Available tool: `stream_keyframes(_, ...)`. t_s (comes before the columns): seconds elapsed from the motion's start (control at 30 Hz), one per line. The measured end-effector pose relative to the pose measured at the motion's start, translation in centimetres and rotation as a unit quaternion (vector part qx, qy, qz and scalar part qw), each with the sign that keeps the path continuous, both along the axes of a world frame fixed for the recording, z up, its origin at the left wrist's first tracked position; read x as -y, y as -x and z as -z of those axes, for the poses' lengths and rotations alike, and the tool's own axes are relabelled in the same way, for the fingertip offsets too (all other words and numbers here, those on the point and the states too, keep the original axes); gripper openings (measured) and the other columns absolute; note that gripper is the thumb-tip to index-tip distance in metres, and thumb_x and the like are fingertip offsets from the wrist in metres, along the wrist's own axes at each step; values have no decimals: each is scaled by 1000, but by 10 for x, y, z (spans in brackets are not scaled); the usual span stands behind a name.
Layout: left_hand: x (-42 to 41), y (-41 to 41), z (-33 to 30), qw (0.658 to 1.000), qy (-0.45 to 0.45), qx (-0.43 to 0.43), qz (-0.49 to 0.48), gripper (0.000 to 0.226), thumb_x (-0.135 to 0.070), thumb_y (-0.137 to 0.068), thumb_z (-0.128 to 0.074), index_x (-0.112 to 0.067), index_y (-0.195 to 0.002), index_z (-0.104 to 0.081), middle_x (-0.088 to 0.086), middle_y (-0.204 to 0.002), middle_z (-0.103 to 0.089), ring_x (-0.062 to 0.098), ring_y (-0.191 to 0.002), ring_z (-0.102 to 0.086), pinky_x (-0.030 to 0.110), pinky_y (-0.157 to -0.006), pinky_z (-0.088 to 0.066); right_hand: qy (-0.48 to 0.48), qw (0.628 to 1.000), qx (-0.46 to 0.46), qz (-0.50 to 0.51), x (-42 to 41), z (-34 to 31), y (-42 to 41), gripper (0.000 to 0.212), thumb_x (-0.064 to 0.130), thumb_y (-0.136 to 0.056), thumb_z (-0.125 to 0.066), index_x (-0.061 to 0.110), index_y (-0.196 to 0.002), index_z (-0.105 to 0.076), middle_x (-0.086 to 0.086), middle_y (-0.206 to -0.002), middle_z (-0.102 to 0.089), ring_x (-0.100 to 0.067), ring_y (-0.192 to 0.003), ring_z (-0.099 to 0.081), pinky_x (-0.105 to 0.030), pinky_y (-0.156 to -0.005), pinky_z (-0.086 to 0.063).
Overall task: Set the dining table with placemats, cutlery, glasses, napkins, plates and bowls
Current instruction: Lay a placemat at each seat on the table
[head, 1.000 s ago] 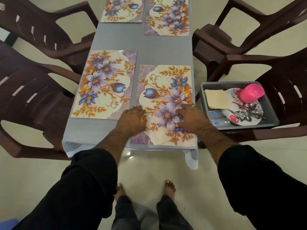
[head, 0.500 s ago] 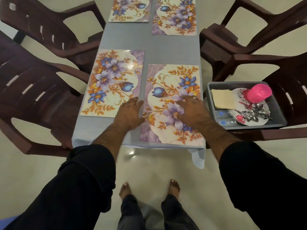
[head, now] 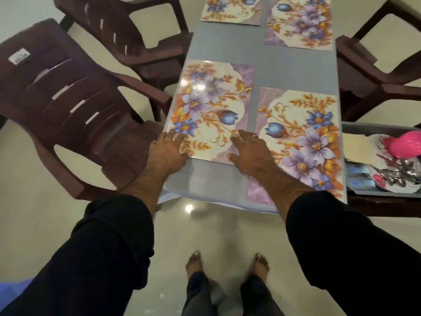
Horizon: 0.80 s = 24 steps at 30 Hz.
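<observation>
Floral placemats lie in pairs on the grey table. My left hand lies flat with straight fingers on the near left corner of the near-left placemat. My right hand presses with spread fingers on that mat's near right corner, next to the near-right placemat. Two more placemats, the far-left and the far-right, lie at the table's far end. Neither hand holds anything.
A grey bin on the right chair holds a folded napkin, a floral plate, a pink bowl and several pieces of cutlery. Dark brown plastic chairs stand on both sides of the table. My bare feet stand on the tiled floor.
Both hands have moved left from the near-right placemat to the near edge of the near-left placemat. The view has swung left with them.
</observation>
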<state>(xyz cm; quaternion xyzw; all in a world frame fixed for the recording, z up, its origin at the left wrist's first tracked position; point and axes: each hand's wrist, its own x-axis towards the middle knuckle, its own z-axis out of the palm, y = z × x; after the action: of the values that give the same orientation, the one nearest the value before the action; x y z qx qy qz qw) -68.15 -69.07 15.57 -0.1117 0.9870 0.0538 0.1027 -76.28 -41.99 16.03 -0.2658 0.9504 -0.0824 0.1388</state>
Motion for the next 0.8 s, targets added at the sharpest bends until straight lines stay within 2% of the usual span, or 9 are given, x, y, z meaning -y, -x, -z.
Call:
stream_keyframes(0.3, 17, -2, 13, 999, -42, 8, 13, 71, -61, -99, -57, -28, -160, -40, 10, -167, -38, 36, -152, -35, 60, -121, -33, -60, 998, 21, 5, 16, 1, 2, 68, 55, -100, -56, 22, -158, -42, -8, -169, -33, -36, -152, -34, -52, -122, -32)
stream_keyframes(0.53, 15, -12, 13, 999, -47, 11, 16, 72, -63, -99, -56, -29, -160, -37, 7, -168, -36, 34, -153, -34, 63, -120, -34, -64, 998, 18, 2, 13, 0, -8, 68, 56, -99, -57, 22, -156, -44, -8, -168, -35, -36, -150, -37, -51, -121, -36)
stream_keyframes(0.8, 22, -19, 4, 998, -56, -9, -20, 81, -65, -101, -51, -26, -166, -23, 11, -175, -18, 33, -162, -14, 64, -126, -18, -50, 999, 4, 23, 3, -20, -16, 66, 53, -99, -58, 26, -157, -41, -12, -168, -32, -38, -150, -37, -53, -121, -35)
